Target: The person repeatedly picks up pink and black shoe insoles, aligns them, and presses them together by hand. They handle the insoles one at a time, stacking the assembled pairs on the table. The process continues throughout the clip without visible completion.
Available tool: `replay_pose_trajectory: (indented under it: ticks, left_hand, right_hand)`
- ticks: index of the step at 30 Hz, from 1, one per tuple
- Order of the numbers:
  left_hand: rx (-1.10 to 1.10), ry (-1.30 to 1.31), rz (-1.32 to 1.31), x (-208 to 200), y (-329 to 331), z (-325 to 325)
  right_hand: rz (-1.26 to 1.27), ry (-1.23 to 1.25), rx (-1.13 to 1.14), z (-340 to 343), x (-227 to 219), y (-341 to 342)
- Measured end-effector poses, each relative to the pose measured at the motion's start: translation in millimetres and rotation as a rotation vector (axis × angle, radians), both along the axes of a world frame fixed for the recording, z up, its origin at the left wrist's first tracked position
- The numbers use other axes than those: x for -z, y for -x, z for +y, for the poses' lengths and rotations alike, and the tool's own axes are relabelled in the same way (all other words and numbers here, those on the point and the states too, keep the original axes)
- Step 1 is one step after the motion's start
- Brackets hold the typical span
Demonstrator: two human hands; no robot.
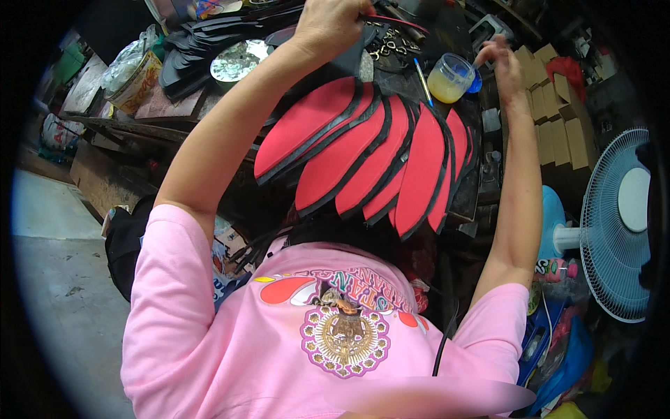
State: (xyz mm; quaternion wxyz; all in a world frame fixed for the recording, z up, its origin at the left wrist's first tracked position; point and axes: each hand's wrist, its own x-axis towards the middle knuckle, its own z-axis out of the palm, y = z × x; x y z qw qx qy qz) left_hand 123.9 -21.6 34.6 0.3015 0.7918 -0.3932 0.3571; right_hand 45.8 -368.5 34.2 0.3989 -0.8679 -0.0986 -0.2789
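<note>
My left hand [328, 29] is raised at the top middle, its fingers closed on a thin red and black piece [398, 23] seen nearly edge-on. Below it, several long curved red pieces with black undersides [356, 157] lie fanned out and overlapping at the table's near edge. At the upper right, my right hand [501, 63] has bent fingers pinched just beside an open clear jar of yellowish liquid [450, 78]. Whatever is in that pinch is too small to make out. Next to the jar are a blue round thing [475, 82] and a blue and white pen [423, 80].
Stacked black pieces [195, 59] and a round shiny tin [239, 61] stand at the far left, beside a printed tub [137, 82]. Small metal rings [391, 43] lie at the back. Brown boxes [562, 126] and a white fan [618, 223] are on the right.
</note>
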Motion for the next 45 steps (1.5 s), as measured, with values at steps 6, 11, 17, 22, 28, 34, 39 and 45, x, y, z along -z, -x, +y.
replay_pose_trajectory:
  ticks: [6, 11, 17, 22, 28, 34, 39, 45]
  left_hand:
    - [0.106, 0.017, -0.248, -23, 97, 20]
    - [0.503, 0.193, 0.194, -4, 146, 25]
    - [0.786, 0.256, 0.554, 19, 172, 26]
    - [0.988, 0.505, 1.275, 17, 161, 37]
    - [0.819, 0.313, 1.268, 20, 175, 24]
    - [0.906, 0.456, 1.456, 16, 169, 38]
    - [0.949, 0.426, 1.552, 17, 171, 40]
    - [0.969, 0.482, 1.561, 19, 157, 46]
  right_hand:
    - [0.211, 0.312, 0.174, 16, 7, 66]
    - [0.187, -0.064, -0.054, 65, -6, 127]
    - [0.386, -0.51, -0.305, 134, 2, 148]
    - [0.178, -0.67, -0.253, 156, -5, 157]
    - [0.098, -0.407, -0.274, 179, 6, 166]
    - [0.205, -0.23, -0.317, 168, 9, 174]
    - [0.113, -0.158, -0.287, 168, 17, 166]
    - [0.125, -0.31, -0.492, 166, 23, 167]
